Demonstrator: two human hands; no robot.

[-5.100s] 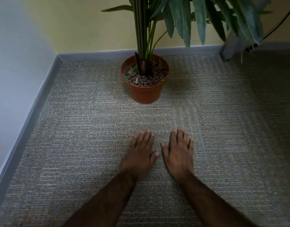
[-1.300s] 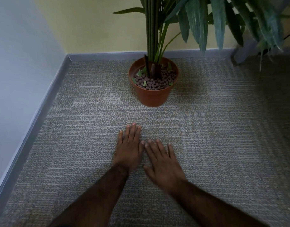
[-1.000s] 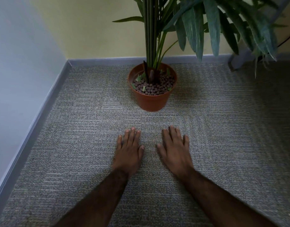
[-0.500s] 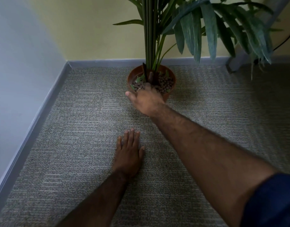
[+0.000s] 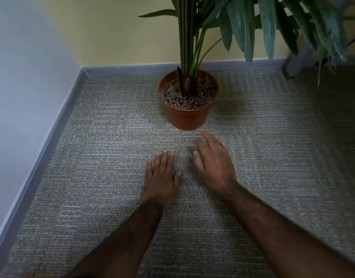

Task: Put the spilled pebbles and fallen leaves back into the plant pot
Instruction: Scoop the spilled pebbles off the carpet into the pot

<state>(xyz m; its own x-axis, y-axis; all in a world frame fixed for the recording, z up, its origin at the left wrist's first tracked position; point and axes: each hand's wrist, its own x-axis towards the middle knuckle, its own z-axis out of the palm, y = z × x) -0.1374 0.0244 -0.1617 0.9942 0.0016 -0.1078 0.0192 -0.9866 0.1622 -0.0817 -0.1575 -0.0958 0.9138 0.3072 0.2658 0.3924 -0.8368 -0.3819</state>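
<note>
A terracotta plant pot (image 5: pixel 187 117) stands upright on the grey carpet, holding tall green stems. Brown pebbles (image 5: pixel 189 98) fill its top, with small green leaf pieces (image 5: pixel 173 88) lying among them. My left hand (image 5: pixel 161 178) rests flat on the carpet, palm down, fingers slightly apart. My right hand (image 5: pixel 213 162) hovers just in front of the pot, blurred, fingers spread, with nothing in it. I see no pebbles or leaves on the carpet around the pot.
Grey carpet (image 5: pixel 104 149) covers the floor. A grey skirting board (image 5: pixel 42 141) runs along the left wall and the far yellow wall. Long green leaves (image 5: pixel 252 27) hang over the upper right. A dark object (image 5: pixel 299 61) stands at the far right.
My right hand has drawn back from the pot's top toward me and now hangs low in front of the pot. My left hand has stayed flat on the carpet.
</note>
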